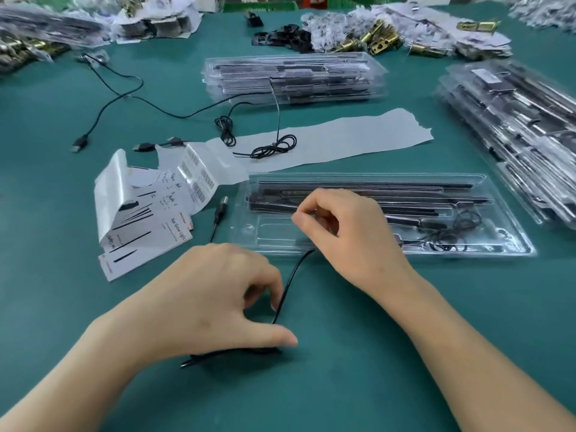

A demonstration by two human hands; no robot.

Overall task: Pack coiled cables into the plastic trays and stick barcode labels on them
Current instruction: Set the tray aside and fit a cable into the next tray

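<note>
left hand: low over the desk, fingers curled, thumb and forefinger clamped on the black cable. A doubled bit pokes out under your wrist, so you are probably gathering the coil here.
right hand: over the near edge of the open tray, fingers bent, thumb and forefinger tips pinched together. The cable runs in under your palm, so you likely grip its far run. What sits between the tips is too thin to tell.
cable position: arcs between your two hands, not in the tray yet.
why held so: two grip points let you wind the slack into loops before packing (judgement).
open tray: clear plastic, right in front of you. Long black bars fill the far slots and a small coil lies at the right end. The near left pocket looks free, probably for this cable.
barcode labels: curled sheet just left of the tray, within reach for sticking.
liner strip: white, behind the tray, with a tied coil on it.
loose cables: uncoiled, far left, likely waiting stock.
centre stack: filled trays, set back out of your way.
right stack: more filled trays.
desk: green mat, flat, matte.
room: workshop look, with brass hardware and paper slips heaped along the far edge.
</note>
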